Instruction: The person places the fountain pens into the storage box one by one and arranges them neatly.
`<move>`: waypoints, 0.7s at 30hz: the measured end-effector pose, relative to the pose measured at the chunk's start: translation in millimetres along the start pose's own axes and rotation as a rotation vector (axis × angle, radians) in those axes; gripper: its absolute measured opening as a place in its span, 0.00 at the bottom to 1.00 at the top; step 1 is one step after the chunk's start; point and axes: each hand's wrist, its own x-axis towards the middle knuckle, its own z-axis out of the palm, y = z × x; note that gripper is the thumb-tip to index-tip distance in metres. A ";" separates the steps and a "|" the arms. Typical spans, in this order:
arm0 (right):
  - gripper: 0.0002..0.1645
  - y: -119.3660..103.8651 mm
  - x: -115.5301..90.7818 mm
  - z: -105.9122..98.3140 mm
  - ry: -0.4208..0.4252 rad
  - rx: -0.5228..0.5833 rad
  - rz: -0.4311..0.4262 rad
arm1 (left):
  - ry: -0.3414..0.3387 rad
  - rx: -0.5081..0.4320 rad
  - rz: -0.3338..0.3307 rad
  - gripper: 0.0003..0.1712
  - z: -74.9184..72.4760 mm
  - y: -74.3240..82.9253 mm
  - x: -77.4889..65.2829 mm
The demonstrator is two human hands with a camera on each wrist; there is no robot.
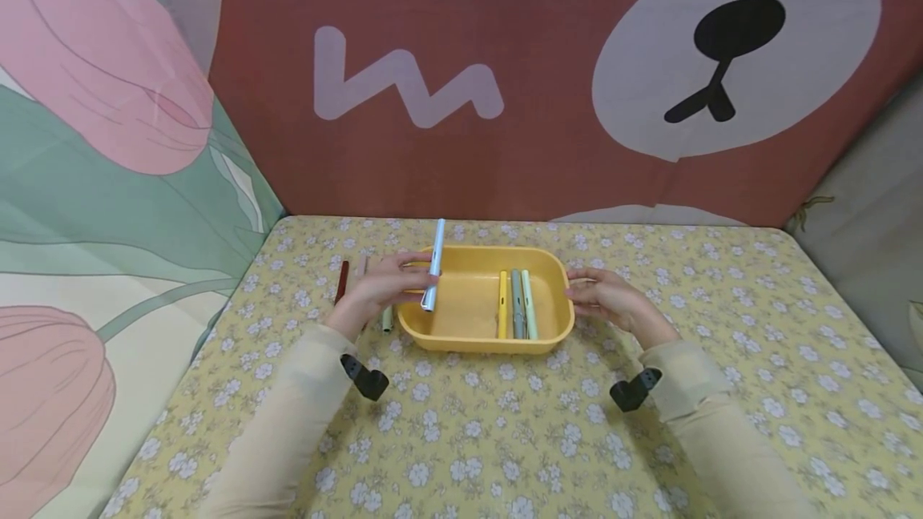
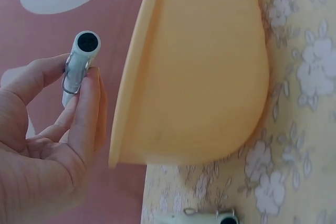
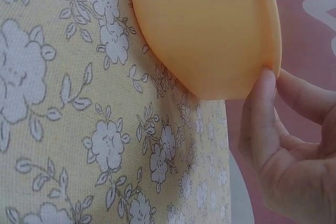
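Note:
Between thumb and fingers my left hand (image 1: pixel 385 287) pinches a pale blue pen (image 1: pixel 437 255) above the left end of a yellow tray (image 1: pixel 490 345). The left wrist view shows that pen's dark end cap and wire clip (image 2: pixel 73 80) facing the camera. My right hand (image 1: pixel 609 299) pinches the tray's right rim, thumb and finger on either side of it (image 3: pixel 270 80). Inside the tray, toward the right, lie a yellow pen (image 1: pixel 502 303), a grey pen (image 1: pixel 517 303) and a pale green pen (image 1: pixel 530 303), side by side.
Left of the tray lie a dark red pen (image 1: pixel 342 282), a pinkish pen (image 1: pixel 362 265) and a green pen (image 1: pixel 387 319), the last two partly behind my left hand. A floral cloth (image 1: pixel 476 439) covers the table. A reddish printed curtain (image 1: pixel 447 166) hangs along its back edge.

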 end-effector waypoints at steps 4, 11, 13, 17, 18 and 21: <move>0.35 0.6 0.2 -0.3 -0.001 0.006 -0.004 | -0.036 -0.027 0.010 0.33 7.2 0.7 4.2; 0.35 1.6 0.1 -0.7 -0.013 0.004 -0.009 | -0.066 -0.040 0.015 0.32 17.3 0.8 9.5; 0.36 1.9 0.2 -1.0 -0.016 0.005 -0.011 | -0.056 -0.038 0.008 0.32 20.3 1.5 10.2; 0.36 1.9 0.8 -1.4 -0.017 0.002 -0.013 | -0.038 -0.018 -0.004 0.32 26.2 3.2 11.0; 0.36 1.8 0.9 -1.4 -0.017 0.000 -0.014 | -0.041 -0.010 -0.002 0.32 27.6 3.4 11.3; 0.36 1.8 1.7 -1.3 -0.015 -0.004 -0.015 | -0.058 -0.002 0.000 0.32 32.0 3.0 13.4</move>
